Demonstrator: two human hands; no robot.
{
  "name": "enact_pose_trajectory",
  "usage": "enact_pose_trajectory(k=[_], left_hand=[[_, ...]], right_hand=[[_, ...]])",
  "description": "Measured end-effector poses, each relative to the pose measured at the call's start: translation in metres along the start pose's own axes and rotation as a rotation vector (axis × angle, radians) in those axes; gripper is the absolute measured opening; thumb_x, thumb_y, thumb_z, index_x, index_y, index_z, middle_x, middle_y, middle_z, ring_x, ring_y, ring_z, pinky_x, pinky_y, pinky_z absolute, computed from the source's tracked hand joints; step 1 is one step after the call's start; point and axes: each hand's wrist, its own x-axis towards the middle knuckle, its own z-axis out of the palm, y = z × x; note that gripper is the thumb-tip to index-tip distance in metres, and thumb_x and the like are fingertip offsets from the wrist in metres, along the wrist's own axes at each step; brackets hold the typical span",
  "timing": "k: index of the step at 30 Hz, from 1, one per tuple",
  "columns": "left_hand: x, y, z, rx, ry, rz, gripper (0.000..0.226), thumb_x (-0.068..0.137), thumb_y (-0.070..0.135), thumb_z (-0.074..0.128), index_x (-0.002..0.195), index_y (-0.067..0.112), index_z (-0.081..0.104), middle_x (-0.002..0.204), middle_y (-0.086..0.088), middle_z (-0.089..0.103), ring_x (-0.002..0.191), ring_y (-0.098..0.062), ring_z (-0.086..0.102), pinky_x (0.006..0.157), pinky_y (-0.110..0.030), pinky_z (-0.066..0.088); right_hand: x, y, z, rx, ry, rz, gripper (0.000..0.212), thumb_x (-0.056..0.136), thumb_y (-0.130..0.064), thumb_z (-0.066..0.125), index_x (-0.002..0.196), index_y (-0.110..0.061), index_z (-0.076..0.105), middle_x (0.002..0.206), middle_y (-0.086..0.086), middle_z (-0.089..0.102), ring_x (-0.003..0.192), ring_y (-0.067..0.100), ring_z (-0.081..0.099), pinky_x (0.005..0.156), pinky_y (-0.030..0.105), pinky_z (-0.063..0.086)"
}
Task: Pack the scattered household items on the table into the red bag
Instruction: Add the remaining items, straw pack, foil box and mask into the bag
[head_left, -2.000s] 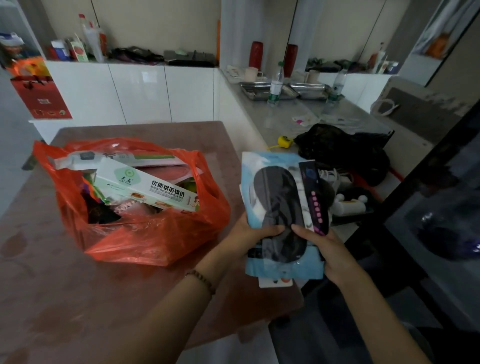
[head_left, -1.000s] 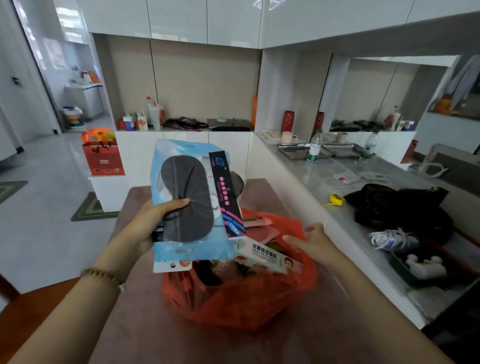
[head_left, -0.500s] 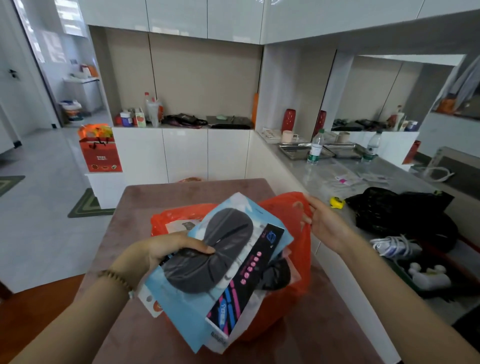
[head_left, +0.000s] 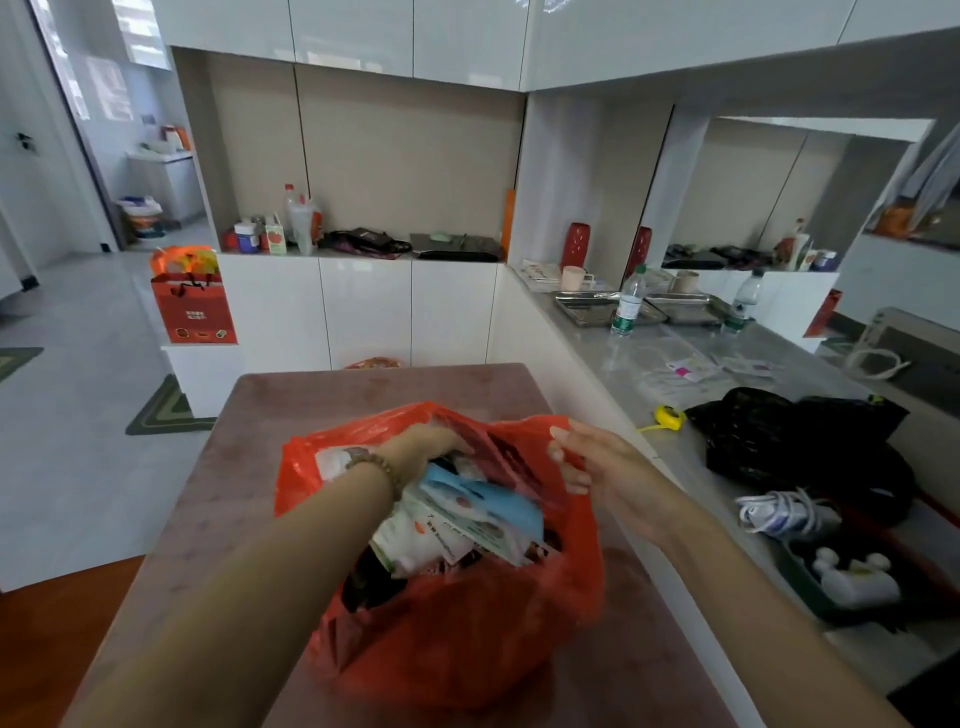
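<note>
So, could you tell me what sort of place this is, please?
Probably a home kitchen: glossy white cabinets, a grey counter carrying a metal tray and a water bottle, beside a brown table.

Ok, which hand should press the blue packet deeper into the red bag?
Probably left. The left hand is inside the red bag, touching the blue packet; the right hand grips the rim, holding it open.

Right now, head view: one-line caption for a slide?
Left hand reaches into a packed red plastic bag on the brown table, above a light-blue flat packet; right hand pinches the rim.
</note>
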Motion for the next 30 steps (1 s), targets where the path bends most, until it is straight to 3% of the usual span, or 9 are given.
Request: enact_pose_trajectory(k=[5, 8, 11, 15, 18, 20, 23, 26, 30], left_hand=[[0.005, -0.016, 0.042, -0.022, 0.376, 0.298, 0.092, 0.082, 0.007, 0.068, 0.147, 0.013, 0.003, 0.144, -0.019, 0.034, 0.126, -0.034, 0.047, 0.100, -0.042, 0.044], [-0.001, -0.018, 0.047, 0.070, 0.417, 0.405, 0.088, 0.091, 0.022, 0.058, 0.150, 0.015, -0.006, 0.157, -0.016, 0.003, 0.143, -0.033, 0.020, 0.114, -0.045, 0.027], [-0.014, -0.018, 0.028, 0.286, 0.449, 0.608, 0.071, 0.095, 0.042, 0.044, 0.149, 0.008, 0.013, 0.157, -0.015, 0.012, 0.146, -0.028, 0.011, 0.118, -0.041, 0.016], [-0.054, -0.042, -0.022, 0.504, 0.664, 0.793, 0.066, 0.089, 0.051, 0.050, 0.139, 0.010, 0.036, 0.142, -0.010, 0.040, 0.135, -0.026, 0.031, 0.114, -0.043, 0.027], [-0.066, -0.085, -0.057, 0.590, 0.900, 0.576, 0.077, 0.077, 0.063, 0.058, 0.121, 0.001, 0.045, 0.117, -0.016, 0.046, 0.115, -0.031, 0.041, 0.102, -0.043, 0.036], [-0.060, -0.110, -0.072, 0.514, 0.798, 0.325, 0.067, 0.076, 0.055, 0.066, 0.110, 0.000, 0.048, 0.105, -0.016, 0.050, 0.107, -0.034, 0.049, 0.095, -0.044, 0.041], [-0.053, -0.127, -0.079, 0.293, 0.480, 0.419, 0.013, 0.089, 0.021, 0.060, 0.085, 0.010, 0.055, 0.078, -0.006, 0.057, 0.080, -0.030, 0.062, 0.073, -0.034, 0.047], [-0.065, -0.113, -0.080, 0.083, 0.342, 0.387, 0.025, 0.098, 0.011, 0.045, 0.073, 0.011, 0.052, 0.062, -0.001, 0.048, 0.047, 0.000, 0.052, 0.053, -0.019, 0.047], [-0.085, -0.094, -0.104, 0.422, 0.268, 0.116, 0.049, 0.097, 0.046, 0.036, 0.070, 0.009, 0.053, 0.060, -0.004, 0.054, 0.040, -0.007, 0.054, 0.044, -0.015, 0.044]], right_hand=[[0.012, 0.008, 0.015, 0.048, -0.008, -0.038, 0.007, 0.090, -0.017, 0.056, 0.092, -0.011, 0.056, 0.069, -0.005, 0.047, 0.048, 0.004, 0.033, 0.050, 0.020, 0.026], [0.018, 0.012, 0.024, 0.000, -0.030, -0.051, 0.013, 0.088, -0.016, 0.059, 0.100, -0.011, 0.059, 0.068, -0.008, 0.046, 0.052, 0.004, 0.033, 0.053, 0.020, 0.027], [0.022, 0.011, 0.024, 0.030, -0.055, -0.053, 0.022, 0.087, -0.012, 0.061, 0.109, -0.010, 0.059, 0.067, -0.007, 0.041, 0.051, 0.003, 0.032, 0.052, 0.018, 0.028], [0.023, 0.009, 0.020, 0.018, -0.107, -0.046, 0.032, 0.078, -0.012, 0.067, 0.107, -0.008, 0.055, 0.072, -0.008, 0.049, 0.051, 0.002, 0.039, 0.050, 0.014, 0.031], [0.025, 0.012, 0.027, -0.036, -0.145, -0.027, 0.029, 0.078, -0.012, 0.066, 0.105, -0.009, 0.054, 0.077, -0.006, 0.051, 0.054, -0.001, 0.045, 0.051, 0.013, 0.034], [0.027, 0.014, 0.031, -0.056, -0.151, -0.017, 0.024, 0.081, -0.009, 0.065, 0.103, -0.009, 0.055, 0.078, -0.006, 0.051, 0.055, -0.002, 0.046, 0.051, 0.013, 0.033], [0.031, 0.011, 0.036, -0.157, -0.134, -0.006, 0.015, 0.087, -0.008, 0.060, 0.102, -0.013, 0.058, 0.073, -0.007, 0.048, 0.055, 0.000, 0.042, 0.053, 0.017, 0.029], [0.033, 0.008, 0.036, -0.222, -0.134, -0.008, 0.010, 0.089, -0.010, 0.059, 0.096, -0.016, 0.061, 0.062, -0.013, 0.044, 0.051, 0.000, 0.037, 0.050, 0.015, 0.028], [0.034, -0.001, 0.030, -0.183, -0.093, -0.023, 0.010, 0.088, -0.008, 0.059, 0.095, -0.014, 0.062, 0.056, -0.014, 0.040, 0.049, 0.003, 0.030, 0.047, 0.017, 0.023]])
